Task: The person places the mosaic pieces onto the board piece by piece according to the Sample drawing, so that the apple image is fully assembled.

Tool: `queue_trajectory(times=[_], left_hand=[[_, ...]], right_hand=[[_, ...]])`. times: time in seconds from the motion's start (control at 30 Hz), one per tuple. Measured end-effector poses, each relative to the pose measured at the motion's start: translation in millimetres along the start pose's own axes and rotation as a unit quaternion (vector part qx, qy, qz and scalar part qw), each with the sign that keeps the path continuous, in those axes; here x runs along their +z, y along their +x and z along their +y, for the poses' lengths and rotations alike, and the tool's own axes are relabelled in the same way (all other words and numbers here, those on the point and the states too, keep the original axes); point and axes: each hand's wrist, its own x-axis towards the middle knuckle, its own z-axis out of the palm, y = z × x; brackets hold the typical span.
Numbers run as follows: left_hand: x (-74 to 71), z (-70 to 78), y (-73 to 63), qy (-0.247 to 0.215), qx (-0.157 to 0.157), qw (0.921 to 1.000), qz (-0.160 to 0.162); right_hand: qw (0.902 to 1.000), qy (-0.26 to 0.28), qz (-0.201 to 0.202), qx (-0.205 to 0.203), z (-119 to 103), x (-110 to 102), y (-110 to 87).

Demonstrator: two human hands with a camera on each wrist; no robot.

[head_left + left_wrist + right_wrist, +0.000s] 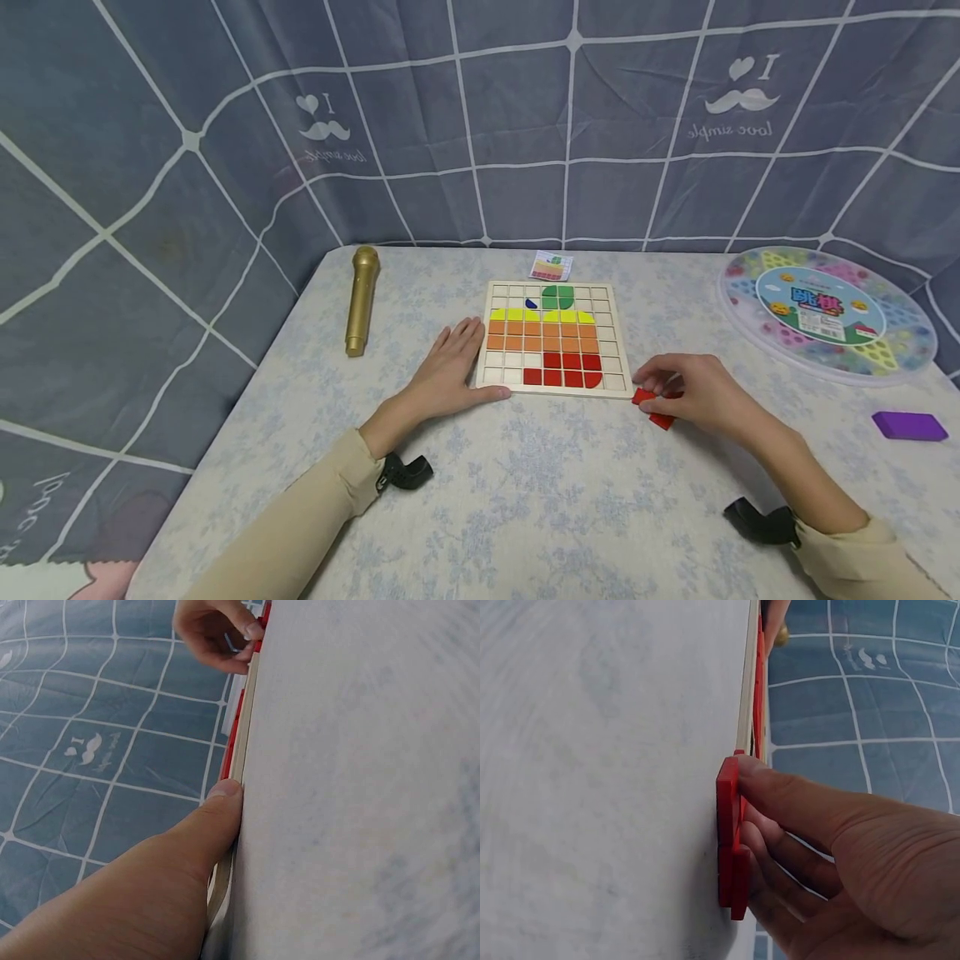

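Note:
A wooden grid board lies flat on the table, with rows of red, orange and yellow tiles, green tiles and a small blue one. My left hand rests against the board's left side, fingers extended and thumb along its near edge. Right of the board's near corner, my right hand has curled fingers around loose red tiles. In the right wrist view, the thumb presses one red tile and the fingers bend beside it; the hand partly hides the tiles.
A small picture card lies behind the board. A gold microphone-shaped object is at the left. On the right are a round, clear-lidded game set and a purple block. A grid-patterned curtain hangs behind the table.

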Motion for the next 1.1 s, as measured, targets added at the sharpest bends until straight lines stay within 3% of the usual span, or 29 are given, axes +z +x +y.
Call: queue_trajectory(times=[0.73,0.9,1.1], left_hand=[[-0.7,-3.8,-0.7,0.003,0.010,0.9999,0.001],[0.0,-3.4,-0.5,0.004,0.012,0.9999,0.002],[-0.1,-2.7,-1.3,0.002,0.012,0.9999,0.004]], right_hand=[[0.9994,0.035,0.000,-0.001,-1,-4,2.7],[0.9976,0.069,0.008,-0.006,-15,0,15.5],[0.9952,0.095,0.017,-0.019,-40,16,45.5]])
